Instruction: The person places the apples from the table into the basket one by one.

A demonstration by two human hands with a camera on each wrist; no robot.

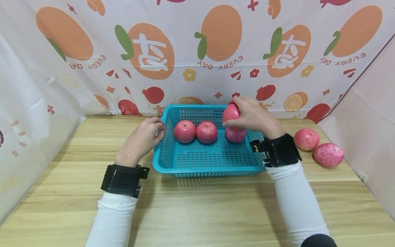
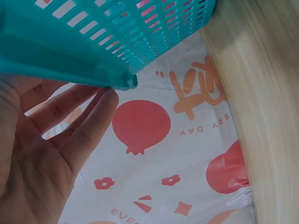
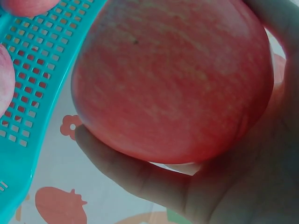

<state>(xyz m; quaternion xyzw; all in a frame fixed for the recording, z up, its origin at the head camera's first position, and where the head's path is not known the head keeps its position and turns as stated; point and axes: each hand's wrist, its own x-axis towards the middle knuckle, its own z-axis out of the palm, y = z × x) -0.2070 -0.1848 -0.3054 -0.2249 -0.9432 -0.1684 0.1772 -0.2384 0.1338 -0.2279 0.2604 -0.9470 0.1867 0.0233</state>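
Note:
A blue plastic basket (image 1: pixel 210 170) stands on the wooden table. My left hand (image 1: pixel 142 139) is at its left rim, with curled fingers; the left wrist view shows fingertips touching the rim (image 2: pixel 60 77) from below. Above the basket's right part, my right hand (image 1: pixel 251 118) grips a red apple (image 1: pixel 230 115). That held apple (image 3: pixel 177 84) fills much of the right wrist view. Partly hidden beneath it in the basket is a streaked pinkish apple (image 1: pixel 235 136). Two red apples, one on the left (image 1: pixel 185 131) and one nearer the middle (image 1: pixel 206 132), sit side by side inside.
On the table to the right of the basket lie a pink-red apple (image 1: pixel 307 139) and a streaked one (image 1: pixel 328 155). A fruit-printed white cloth (image 1: pixel 185 89) hangs directly behind the basket, with white cloth sides (image 1: pixel 370 113) at left and right.

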